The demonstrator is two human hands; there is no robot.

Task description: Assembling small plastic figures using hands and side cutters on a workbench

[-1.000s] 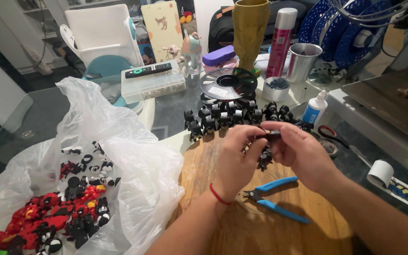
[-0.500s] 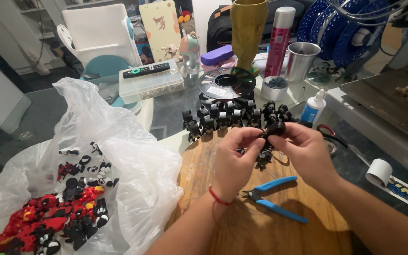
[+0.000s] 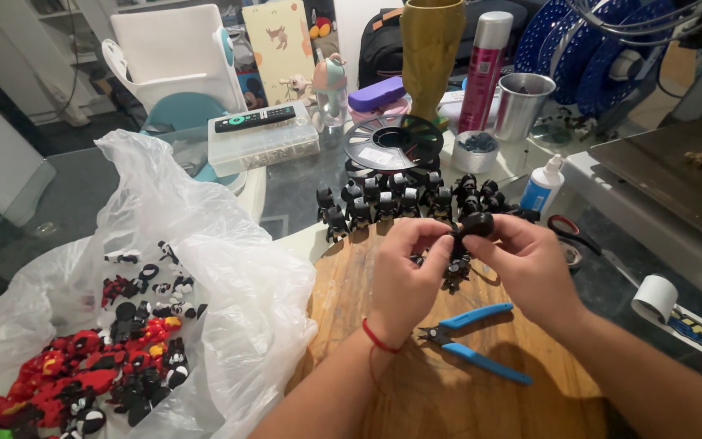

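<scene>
Left hand (image 3: 404,272): I see it pinching the small black figure (image 3: 474,225)
Right hand (image 3: 526,264): gripping it too
Pliers (image 3: 471,340): just below, board edge near

Just 1 view here, worn on the head, looking down and forward from above a round wooden board (image 3: 448,390). It sits close: both forearms rise from the bottom edge, left hand (image 3: 404,272) and right hand (image 3: 530,264) meeting near centre frame. A clear plastic bag (image 3: 197,268) fills the lower left, and the cluttered table's far side runs across the top.
</scene>
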